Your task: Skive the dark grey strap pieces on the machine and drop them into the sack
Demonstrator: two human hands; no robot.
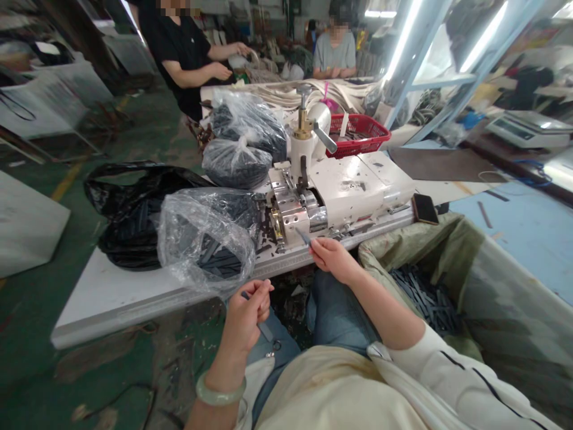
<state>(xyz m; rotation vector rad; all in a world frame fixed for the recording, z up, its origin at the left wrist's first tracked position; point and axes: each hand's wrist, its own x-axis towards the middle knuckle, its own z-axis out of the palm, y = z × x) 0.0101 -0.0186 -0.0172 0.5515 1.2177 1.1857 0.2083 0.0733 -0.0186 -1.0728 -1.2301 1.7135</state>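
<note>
Left hand (244, 316) curled, pinching a dark strip (264, 330) near the lap; right hand (329, 260) reaching forward, gripping another strip (303, 236) by the white machine (344, 191).

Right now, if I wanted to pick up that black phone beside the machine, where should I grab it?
Probably by its long edges, from above: the phone lies flat, a thin slab, between the cream machine and the olive sack's rim, leaving little room to come from the sides.
</note>
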